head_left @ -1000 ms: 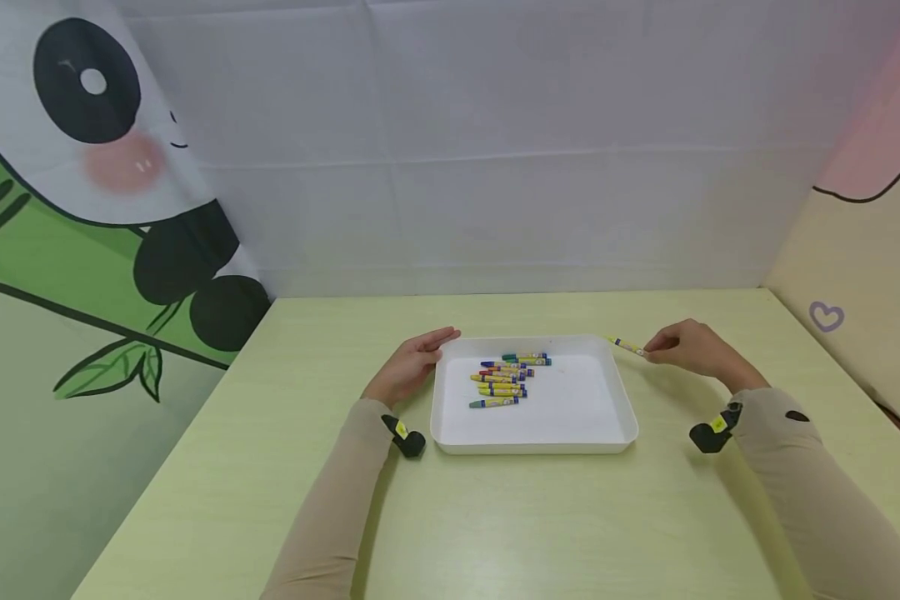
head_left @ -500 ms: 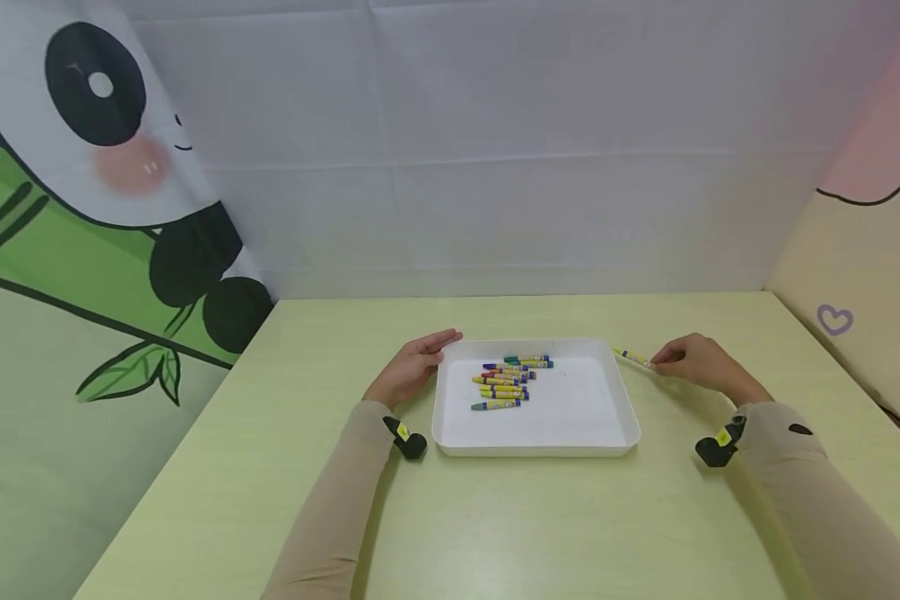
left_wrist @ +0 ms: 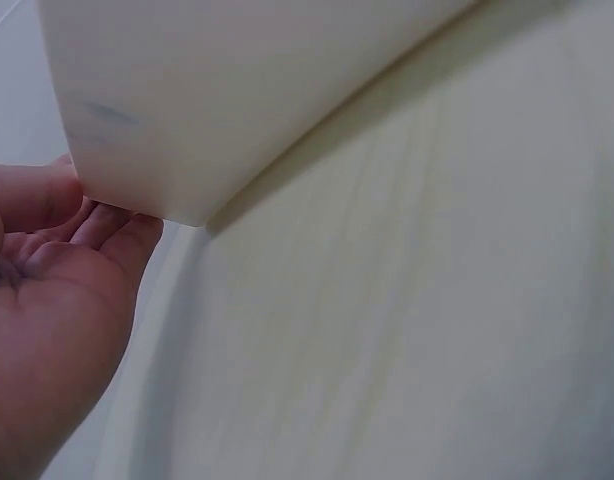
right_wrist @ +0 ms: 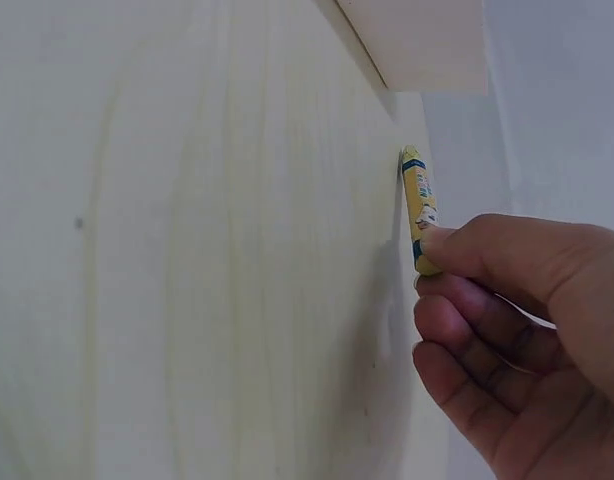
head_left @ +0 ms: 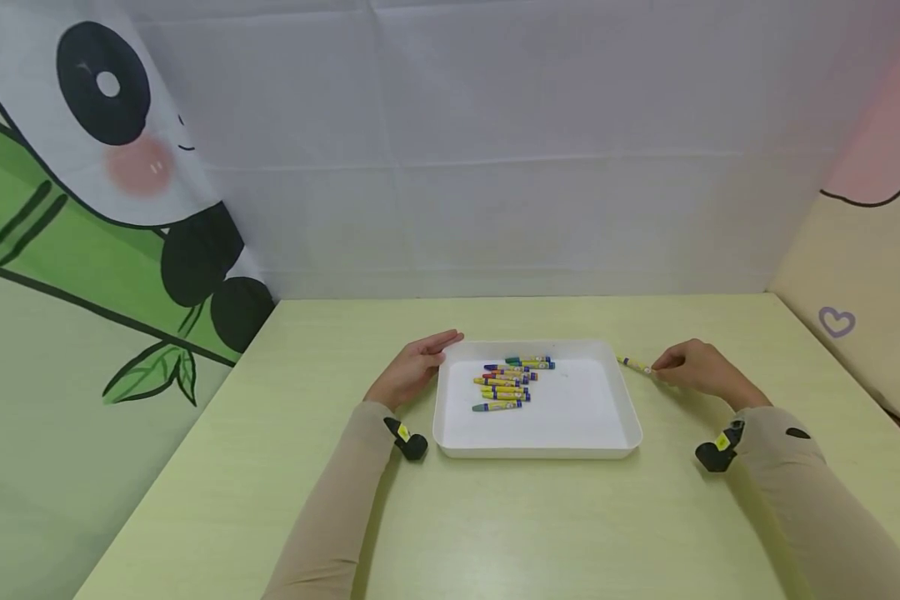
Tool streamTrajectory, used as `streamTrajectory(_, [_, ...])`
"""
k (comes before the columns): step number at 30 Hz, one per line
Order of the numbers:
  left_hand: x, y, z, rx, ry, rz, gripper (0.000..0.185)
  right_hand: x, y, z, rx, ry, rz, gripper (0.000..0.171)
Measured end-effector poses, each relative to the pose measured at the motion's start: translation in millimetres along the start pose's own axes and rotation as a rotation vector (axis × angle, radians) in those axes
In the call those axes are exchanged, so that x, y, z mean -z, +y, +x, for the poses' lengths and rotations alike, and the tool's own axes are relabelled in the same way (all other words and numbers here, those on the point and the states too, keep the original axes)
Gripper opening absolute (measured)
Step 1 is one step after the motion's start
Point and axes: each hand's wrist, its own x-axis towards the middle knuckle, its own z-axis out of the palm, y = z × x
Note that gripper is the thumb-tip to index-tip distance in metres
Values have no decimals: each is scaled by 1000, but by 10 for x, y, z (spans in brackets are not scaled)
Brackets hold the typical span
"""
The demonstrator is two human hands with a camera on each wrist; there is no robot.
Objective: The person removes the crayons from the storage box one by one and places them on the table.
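A white tray (head_left: 540, 451) sits mid-table with several crayons (head_left: 508, 380) heaped in its far left part. My left hand (head_left: 418, 363) lies flat beside the tray's left far corner, its straight fingers touching the rim; the left wrist view shows the palm (left_wrist: 52, 300) under the tray wall (left_wrist: 237, 90). Right of the tray, my right hand (head_left: 658, 367) pinches one end of a yellow crayon (head_left: 633, 364) that lies low on the table. In the right wrist view the fingertips (right_wrist: 442, 245) close on the crayon (right_wrist: 417, 200) near the tray corner (right_wrist: 427, 45).
The pale green table (head_left: 495, 525) is walled by a white cloth at the back, a panda print on the left and a cream panel with a heart on the right. Black wrist cameras (head_left: 408, 442) sit on both sleeves.
My right hand has come down and slightly toward me with the yellow crayon, bringing it to the table surface. The left hand and tray have stayed put.
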Motion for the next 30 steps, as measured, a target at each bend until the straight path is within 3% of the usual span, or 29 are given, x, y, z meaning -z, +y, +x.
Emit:
streamTrajectory(15, [-21, 24, -3, 14, 11, 5, 49, -41, 38, -11, -8, 0, -12, 25])
streamTrajectory(30, [-7, -72, 85, 0, 19, 11, 48, -131, 185, 116, 21, 5, -6, 28])
